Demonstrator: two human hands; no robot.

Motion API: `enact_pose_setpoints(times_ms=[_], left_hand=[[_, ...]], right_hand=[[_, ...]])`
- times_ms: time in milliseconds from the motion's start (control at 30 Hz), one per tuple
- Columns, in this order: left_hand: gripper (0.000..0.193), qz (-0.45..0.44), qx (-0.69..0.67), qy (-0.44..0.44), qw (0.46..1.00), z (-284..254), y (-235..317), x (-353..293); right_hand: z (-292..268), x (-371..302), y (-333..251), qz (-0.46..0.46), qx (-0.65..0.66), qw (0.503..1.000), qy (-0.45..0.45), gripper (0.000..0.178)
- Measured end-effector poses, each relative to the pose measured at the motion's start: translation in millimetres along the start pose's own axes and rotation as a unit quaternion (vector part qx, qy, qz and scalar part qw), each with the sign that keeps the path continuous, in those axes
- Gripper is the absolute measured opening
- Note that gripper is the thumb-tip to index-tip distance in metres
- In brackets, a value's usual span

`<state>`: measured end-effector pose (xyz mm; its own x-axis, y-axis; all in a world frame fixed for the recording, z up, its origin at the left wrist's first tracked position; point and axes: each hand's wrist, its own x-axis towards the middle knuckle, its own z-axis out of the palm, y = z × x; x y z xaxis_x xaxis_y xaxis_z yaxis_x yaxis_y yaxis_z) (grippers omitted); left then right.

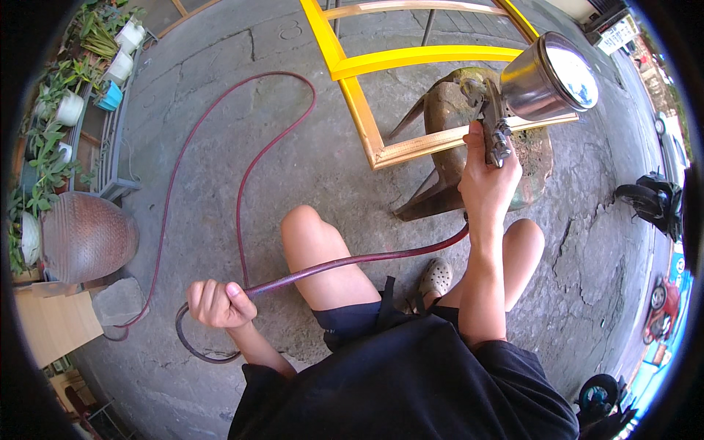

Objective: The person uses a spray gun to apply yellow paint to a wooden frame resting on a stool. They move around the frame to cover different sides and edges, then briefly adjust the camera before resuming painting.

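In my right hand (490, 180) is a spray gun (495, 128) with a shiny metal paint cup (529, 79) on top; my fingers are wrapped round its handle. A dark red air hose (359, 259) runs from below the gun across my thigh to my left hand (220, 303), which is closed round it. Beyond the gun lies a wooden frame (359, 110), partly yellow and partly bare wood along its near bar. Under its near corner stands a worn, paint-stained stool (447, 121). The gun hides part of the frame and stool.
The hose loops over the grey concrete floor (198, 220) on the left. Potted plants (70, 106) line a rack there, beside a large ribbed clay pot (89, 236) and a wooden board (59, 323). Motorbikes (653, 202) stand at the far right.
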<state>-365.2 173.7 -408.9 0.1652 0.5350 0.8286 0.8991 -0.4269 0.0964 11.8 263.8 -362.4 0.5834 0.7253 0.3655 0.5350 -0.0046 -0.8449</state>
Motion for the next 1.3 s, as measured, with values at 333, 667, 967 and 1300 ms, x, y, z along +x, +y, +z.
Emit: enact_pose_setpoints(times_ms=[333, 667, 967, 1300], left_hand=[[0.046, 0.007, 0.026, 0.021, 0.999, -11, -10, 10], [0.047, 0.01, 0.029, -0.009, 0.999, -3, 14, 16], [0.039, 0.012, -0.029, -0.1, 0.994, 42, 34, 8], [0.035, -0.019, -0.14, -0.238, 0.961, 116, 59, -25]], right_hand=[[22, -47, -29, 0.004, 0.141, 0.954, -0.263, 0.02], [25, -14, -6, -0.082, 0.044, 0.984, -0.154, 0.031], [-60, 26, 23, 0.143, 0.124, 0.981, -0.049, 0.024], [-133, 0, 33, 0.204, 0.119, 0.965, -0.118, 0.032]])
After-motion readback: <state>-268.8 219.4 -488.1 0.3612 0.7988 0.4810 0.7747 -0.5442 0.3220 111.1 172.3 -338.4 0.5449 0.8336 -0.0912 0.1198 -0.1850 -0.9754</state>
